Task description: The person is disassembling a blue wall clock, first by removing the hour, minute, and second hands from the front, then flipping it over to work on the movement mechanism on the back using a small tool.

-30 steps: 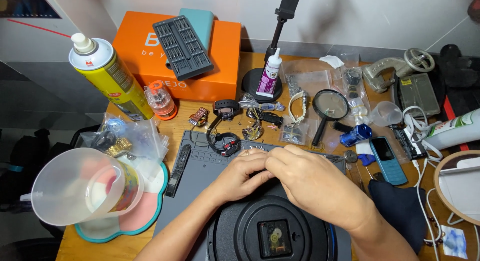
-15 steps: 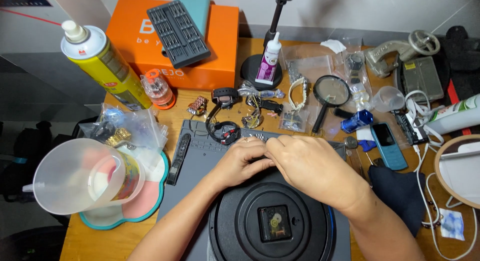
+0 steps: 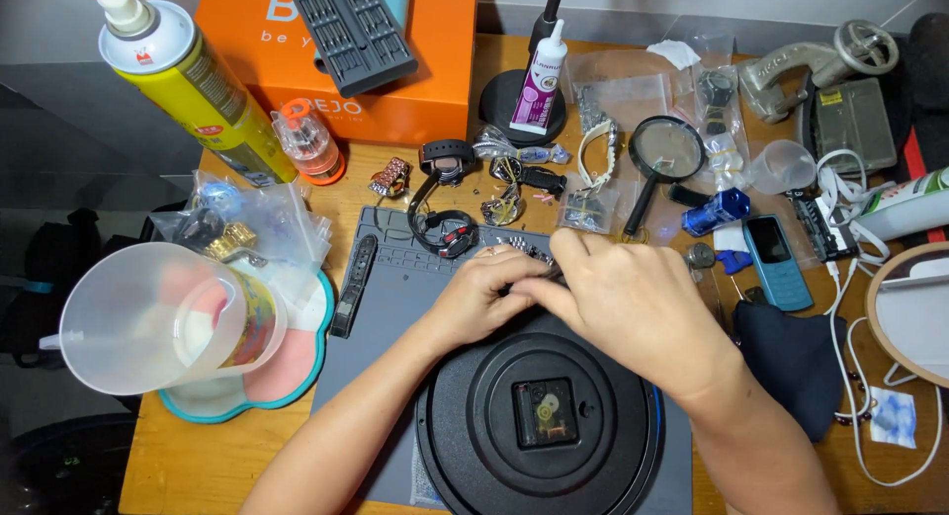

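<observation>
Seen from above, two bare hands meet over a grey work mat [image 3: 395,307] on a cluttered wooden desk [image 3: 188,456]. The left hand [image 3: 479,298] and the right hand [image 3: 623,302] press close together, fingers curled narrow around a small metal watch bracelet [image 3: 519,248], whose silvery links show just above the left knuckles; most of it is hidden by the hands, so the exact grip cannot be told. Just below the hands, on the mat, lies a round black wall clock [image 3: 539,416] turned face down, its square movement in the centre. Beyond the hands sit a black wristwatch [image 3: 445,233], a magnifying glass [image 3: 664,154] and a small glue tube [image 3: 539,80] standing on a round black base. At the far left stands a yellow spray can [image 3: 188,80], leaning beside an orange box [image 3: 435,60] that carries a dark screwdriver bit tray [image 3: 351,26]. A clear plastic jug [image 3: 148,317] rests near the left edge. To the right lie a teal mobile phone [image 3: 776,263] and a tangle of white cable [image 3: 850,307].
</observation>
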